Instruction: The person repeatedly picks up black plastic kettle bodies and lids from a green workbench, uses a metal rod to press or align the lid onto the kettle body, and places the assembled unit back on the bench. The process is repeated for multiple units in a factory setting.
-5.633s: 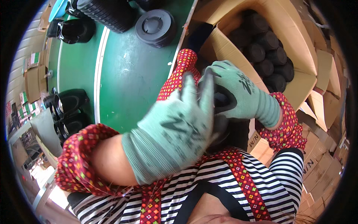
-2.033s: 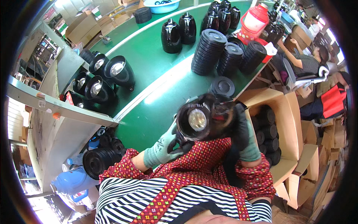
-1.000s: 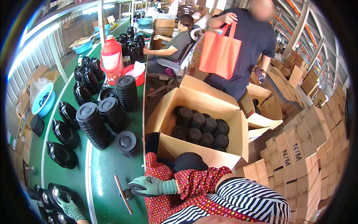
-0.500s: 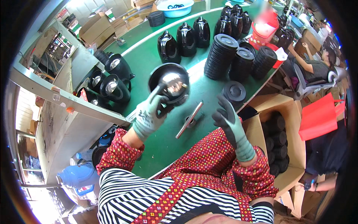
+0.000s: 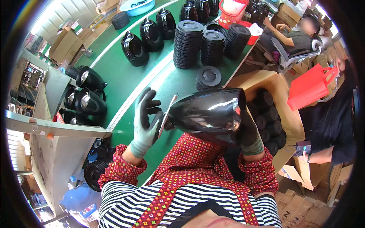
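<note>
A glossy black jug shell [image 5: 205, 112] lies sideways in front of me, its wide end to the right and its narrow end to the left. My right hand [image 5: 249, 131], in a dark-palmed glove, grips the wide end from the right; part of its fingers is hidden. At the narrow end stands a slanted metal bar [image 5: 167, 116], close against the shell; whether they touch is unclear. Beside the bar my left hand [image 5: 146, 117], gloved too, has its fingers spread and grasps nothing.
Stacked black round discs [image 5: 188, 43] stand beyond the jug, with a lower stack [image 5: 208, 78] nearer. Upright black jugs [image 5: 135, 48] line the green table [image 5: 118, 81]; others [image 5: 90, 102] lie at left. An open carton [image 5: 291, 114] of black parts is at right. A person [image 5: 292, 40] sits beyond.
The jug shell has gone from my left hand to my right, turned sideways and moved right to the metal bar. My left hand has let go and spread. The view has shifted.
</note>
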The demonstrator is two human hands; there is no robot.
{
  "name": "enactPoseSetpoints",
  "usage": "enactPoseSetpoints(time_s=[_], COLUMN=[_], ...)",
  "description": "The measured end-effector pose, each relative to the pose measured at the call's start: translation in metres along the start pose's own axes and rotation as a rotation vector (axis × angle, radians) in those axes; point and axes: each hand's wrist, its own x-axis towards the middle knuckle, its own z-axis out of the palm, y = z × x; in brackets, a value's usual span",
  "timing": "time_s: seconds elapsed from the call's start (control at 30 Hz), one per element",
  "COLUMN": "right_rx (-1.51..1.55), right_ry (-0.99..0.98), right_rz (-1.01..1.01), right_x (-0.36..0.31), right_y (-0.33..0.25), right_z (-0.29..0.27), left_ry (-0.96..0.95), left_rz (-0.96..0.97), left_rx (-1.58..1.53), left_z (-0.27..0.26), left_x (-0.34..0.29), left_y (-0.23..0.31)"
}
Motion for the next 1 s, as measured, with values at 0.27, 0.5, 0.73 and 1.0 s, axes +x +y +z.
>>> enactPoseSetpoints(time_s=[0.27, 0.5, 0.73, 1.0], right_rx=[-0.158, -1.741, -2.395, -1.453], right_ry=[-0.085, 0.107, 0.246, 0.011], right_rz=[0.286, -0.397, -0.356, -0.594], right_x=[0.003, 0.138, 0.227, 0.133], right_y=[0.021, 0.004, -0.008, -0.004], right_z=[0.012, -0.013, -0.076, 0.011], left_ry=[-0.427, -0.397, -0.352, -0.359], left_rz=[-0.268, -0.505, -0.711, -0.780], left_rx=[-0.624, -0.862, -1.308, -1.549], left_z=[0.040, 0.027, -0.004, 0.007], left_x=[-0.019, -0.019, -0.025, -0.025], left_y=[-0.027, -0.061, -0.090, -0.088])
